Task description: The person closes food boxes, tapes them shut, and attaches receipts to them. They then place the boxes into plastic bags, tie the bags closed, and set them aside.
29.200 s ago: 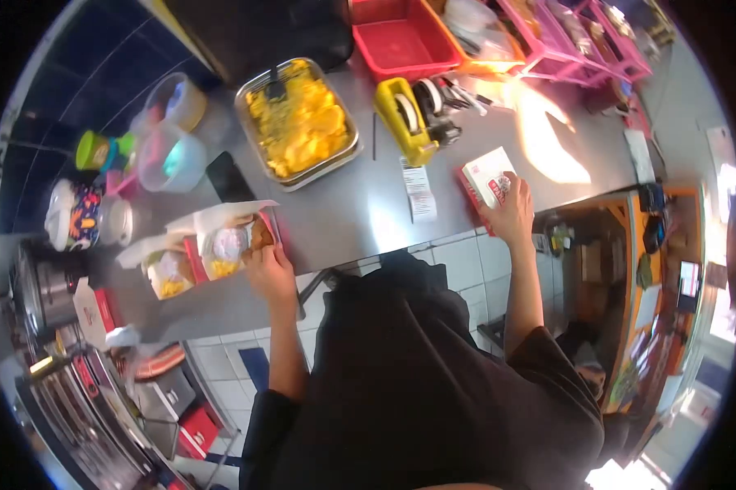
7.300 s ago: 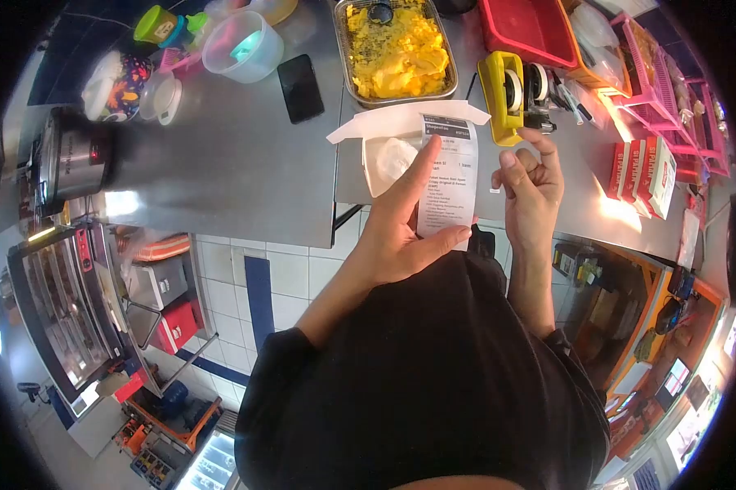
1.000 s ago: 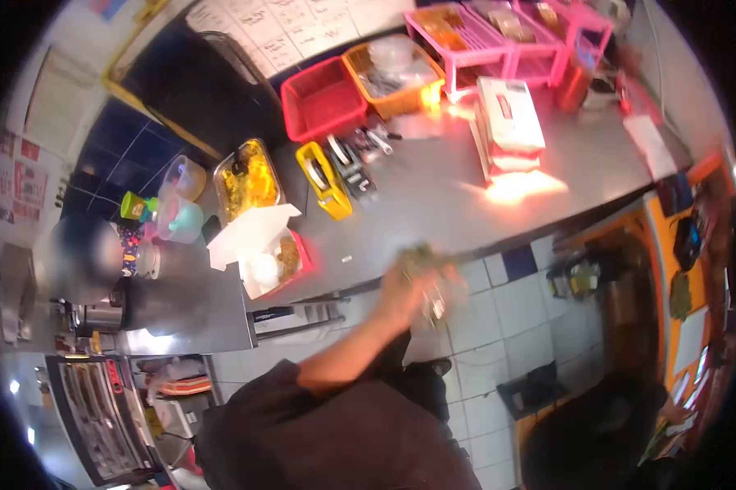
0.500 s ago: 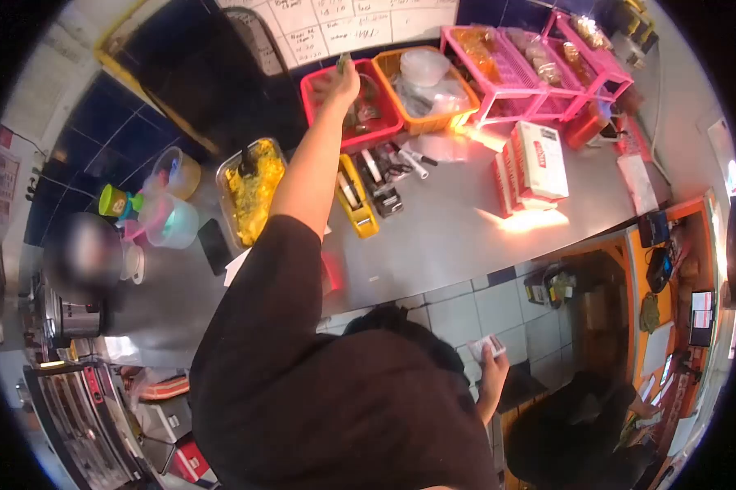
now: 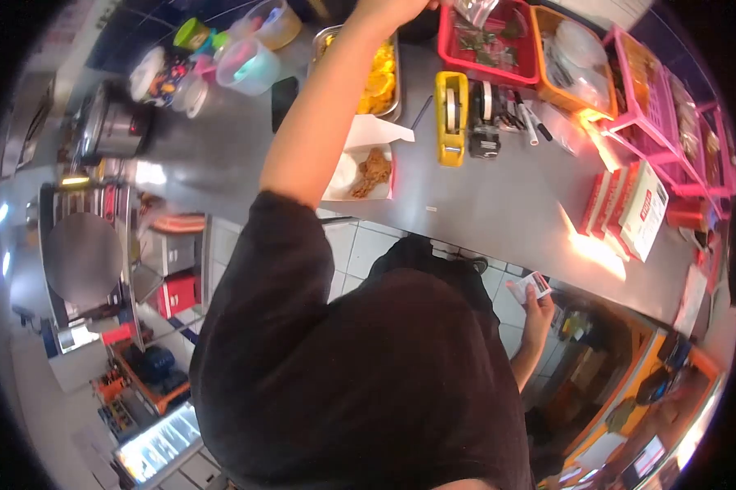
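Note:
My left hand (image 5: pixel 392 10) reaches over the far side of the counter, cut off by the top edge of the view. Its fingers look curled closed beside the red basket (image 5: pixel 534 53), which holds clear packets with green leaves; what they grip cannot be made out. Under that forearm stands an open paper box (image 5: pixel 382 186) with a piece of fried chicken (image 5: pixel 373 173) and a white mound (image 5: pixel 345 174). Low on the right, my right hand (image 5: pixel 536 309) is closed on a small white packet (image 5: pixel 535 286) with red and dark print, held out beyond the counter edge.
A metal tray of yellow food (image 5: pixel 380 82) stands behind the box. Nearby are a yellow tape dispenser (image 5: pixel 451 122), markers (image 5: pixel 531 122), an orange basket (image 5: pixel 564 86), pink racks (image 5: pixel 654 106) and red-white boxes (image 5: pixel 637 212). A dark phone (image 5: pixel 284 102) and plastic tubs (image 5: pixel 249 65) are leftward.
The view has turned, shifting the counter things to the right. My left hand has moved from over the red basket to its left side. The open box with chicken now shows. My right hand still holds the packet.

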